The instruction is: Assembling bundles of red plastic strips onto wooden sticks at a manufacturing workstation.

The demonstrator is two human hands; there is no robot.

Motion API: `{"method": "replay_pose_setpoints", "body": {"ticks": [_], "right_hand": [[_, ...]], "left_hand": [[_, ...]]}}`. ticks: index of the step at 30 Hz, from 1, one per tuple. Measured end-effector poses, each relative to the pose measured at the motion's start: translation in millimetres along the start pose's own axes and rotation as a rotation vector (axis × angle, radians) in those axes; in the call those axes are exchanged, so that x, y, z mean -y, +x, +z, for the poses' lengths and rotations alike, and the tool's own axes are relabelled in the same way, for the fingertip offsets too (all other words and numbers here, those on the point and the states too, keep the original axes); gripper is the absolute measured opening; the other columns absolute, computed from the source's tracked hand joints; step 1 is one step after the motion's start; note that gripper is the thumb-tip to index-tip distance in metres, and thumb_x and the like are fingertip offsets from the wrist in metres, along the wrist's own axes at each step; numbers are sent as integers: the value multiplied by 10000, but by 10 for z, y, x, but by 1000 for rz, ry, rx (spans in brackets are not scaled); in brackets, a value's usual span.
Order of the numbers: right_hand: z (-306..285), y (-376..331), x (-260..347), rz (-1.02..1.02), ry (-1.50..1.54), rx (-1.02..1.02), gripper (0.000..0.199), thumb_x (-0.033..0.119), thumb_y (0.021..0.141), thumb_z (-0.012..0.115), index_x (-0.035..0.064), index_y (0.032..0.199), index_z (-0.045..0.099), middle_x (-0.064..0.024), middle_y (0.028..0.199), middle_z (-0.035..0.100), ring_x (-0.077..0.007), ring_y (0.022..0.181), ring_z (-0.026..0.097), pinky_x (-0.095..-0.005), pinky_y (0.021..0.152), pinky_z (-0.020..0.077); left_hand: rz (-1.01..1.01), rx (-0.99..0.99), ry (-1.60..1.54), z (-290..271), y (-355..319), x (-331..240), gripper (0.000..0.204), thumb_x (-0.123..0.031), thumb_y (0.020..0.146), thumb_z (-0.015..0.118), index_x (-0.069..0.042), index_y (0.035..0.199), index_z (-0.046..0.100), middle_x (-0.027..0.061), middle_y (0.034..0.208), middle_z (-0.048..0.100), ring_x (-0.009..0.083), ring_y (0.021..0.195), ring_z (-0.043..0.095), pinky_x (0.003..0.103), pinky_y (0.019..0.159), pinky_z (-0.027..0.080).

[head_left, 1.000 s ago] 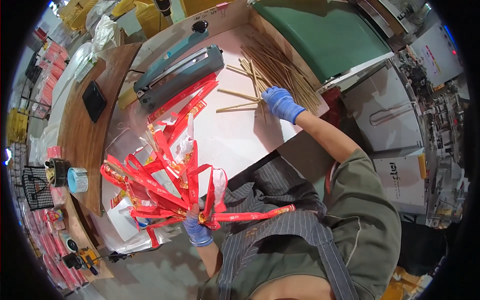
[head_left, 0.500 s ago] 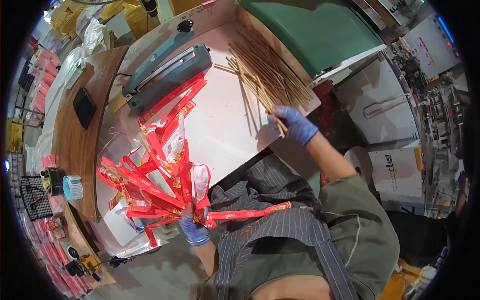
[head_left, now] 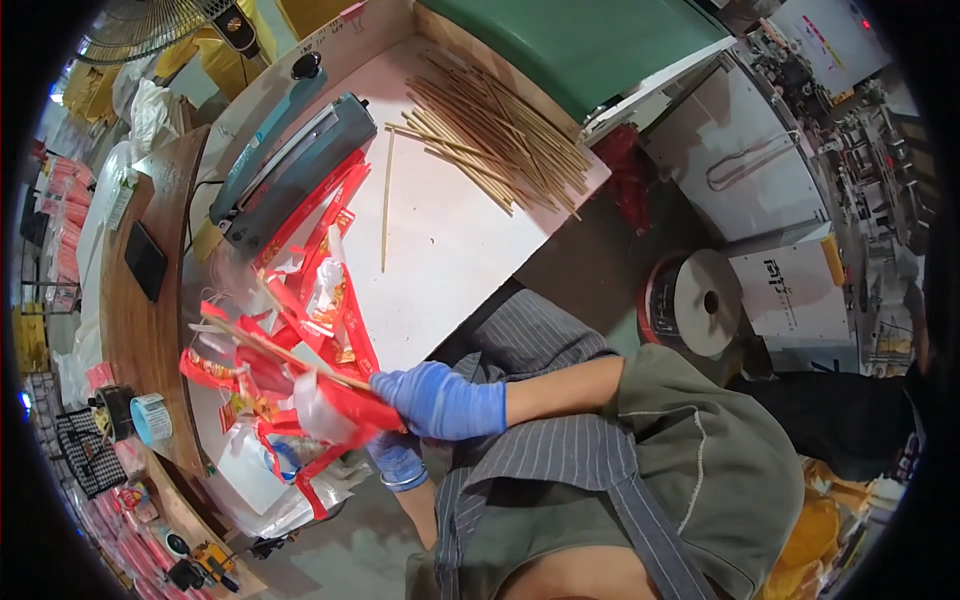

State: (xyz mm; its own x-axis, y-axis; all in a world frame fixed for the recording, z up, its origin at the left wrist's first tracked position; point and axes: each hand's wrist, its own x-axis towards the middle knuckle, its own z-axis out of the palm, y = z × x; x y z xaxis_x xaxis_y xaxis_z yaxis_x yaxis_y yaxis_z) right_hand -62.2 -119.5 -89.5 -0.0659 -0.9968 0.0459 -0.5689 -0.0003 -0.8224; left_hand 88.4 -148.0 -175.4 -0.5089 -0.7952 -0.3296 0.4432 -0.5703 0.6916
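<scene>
My right hand [head_left: 440, 400], in a blue glove, is closed on a pair of thin wooden sticks [head_left: 275, 348] that point left into a red paper sleeve [head_left: 350, 412]. My left hand [head_left: 396, 460], also gloved in blue, sits just below it and grips that red sleeve, partly hidden by the right hand. A heap of red and clear sleeves [head_left: 315, 285] lies on the white table [head_left: 450, 250] beside both hands. A pile of loose wooden sticks [head_left: 500, 135] rests at the table's far right corner. One single stick [head_left: 385, 200] lies apart.
A dark teal heat sealer [head_left: 285, 170] stands along the table's far left edge. A green belt surface [head_left: 570, 40] lies beyond the sticks. A roll of film [head_left: 695, 300] sits on the floor at right. A wooden side table [head_left: 140, 320] carries a phone and a tape roll.
My right hand has come back from the stick pile to the sleeve at my lap, carrying sticks. The left hand has stayed low with the red sleeves.
</scene>
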Motion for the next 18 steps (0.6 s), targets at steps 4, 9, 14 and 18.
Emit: {"method": "replay_pose_setpoints", "body": {"ticks": [4, 9, 14, 18], "right_hand": [[194, 44, 102, 124, -302, 183, 262, 174, 724, 515, 1, 909, 447, -160, 621, 551, -290, 550, 576, -381, 486, 464], [84, 81, 45, 202, -220, 192, 219, 173, 738, 484, 12, 887, 470, -160, 646, 555, -283, 565, 583, -363, 463, 462], [318, 10, 65, 46, -208, 209, 229, 200, 740, 478, 12, 871, 479, -158, 670, 564, -274, 576, 584, -365, 489, 461], [37, 299, -151, -168, -120, 498, 180, 186, 735, 474, 21, 733, 545, -159, 704, 560, -300, 638, 571, -398, 531, 443]], "left_hand": [[-25, 3, -80, 373, -62, -135, 671, -414, 648, 648, -9, 1119, 397, 102, 986, 492, 215, 887, 485, 349, 791, 390], [149, 176, -18, 414, -50, -37, 882, -385, 618, 689, 29, 1249, 230, 186, 1253, 310, 280, 1102, 385, 392, 937, 305], [79, -195, 245, 466, -48, -262, 551, -305, 693, 639, 17, 1068, 397, 126, 991, 495, 214, 895, 493, 342, 821, 386], [238, -365, 126, 340, 63, -423, 196, -203, 779, 562, -80, 687, 440, -19, 612, 401, 94, 579, 402, 266, 629, 394]]}}
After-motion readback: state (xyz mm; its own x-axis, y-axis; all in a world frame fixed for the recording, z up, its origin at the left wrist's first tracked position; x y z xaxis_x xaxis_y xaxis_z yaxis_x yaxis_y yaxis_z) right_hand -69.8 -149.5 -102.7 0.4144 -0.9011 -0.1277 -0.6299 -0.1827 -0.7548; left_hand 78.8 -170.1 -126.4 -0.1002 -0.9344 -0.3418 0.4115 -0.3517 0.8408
